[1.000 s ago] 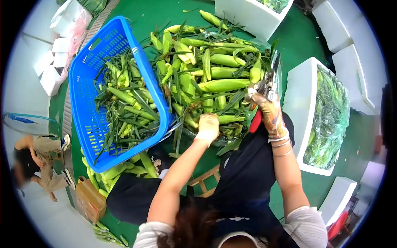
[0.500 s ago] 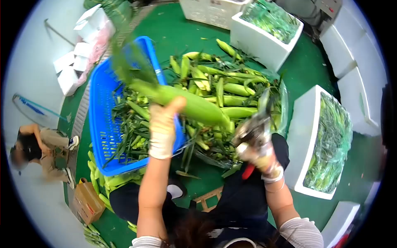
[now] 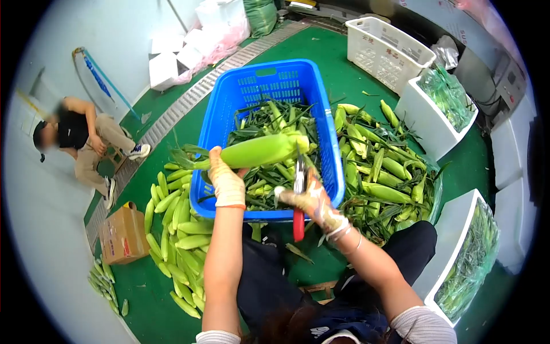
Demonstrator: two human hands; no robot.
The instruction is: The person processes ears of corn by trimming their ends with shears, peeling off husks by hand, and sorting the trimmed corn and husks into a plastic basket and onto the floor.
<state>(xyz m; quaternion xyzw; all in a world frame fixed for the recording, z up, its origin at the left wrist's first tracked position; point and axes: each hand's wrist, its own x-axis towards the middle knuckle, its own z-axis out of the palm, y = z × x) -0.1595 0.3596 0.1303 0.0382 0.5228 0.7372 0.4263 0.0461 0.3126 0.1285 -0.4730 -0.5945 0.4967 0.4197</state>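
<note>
A green ear of corn (image 3: 258, 150) in its husk lies sideways over the blue basket (image 3: 211, 129). My gloved left hand (image 3: 227, 182) is closed around its leafy left end. In my gloved right hand (image 3: 315, 205) is a pair of pruning shears (image 3: 299, 178) with a red handle, blades pointing up at the corn's right end. Whether the blades are touching or cutting the stalk I cannot tell. Husk leaves and trimmings (image 3: 275, 117) fill much of the basket below.
To the right lies a heap of untrimmed corn (image 3: 387, 172); to the left, a pile of trimmed ears (image 3: 180, 229). Foam boxes (image 3: 452, 241) with wrapped greens and a white crate (image 3: 389, 51) stand beyond. A cardboard box (image 3: 123, 235) and a seated person (image 3: 86, 137) are at left.
My view has swung left. The corn has moved from the edge of the heap to over the basket, and the shears have come up to its right end.
</note>
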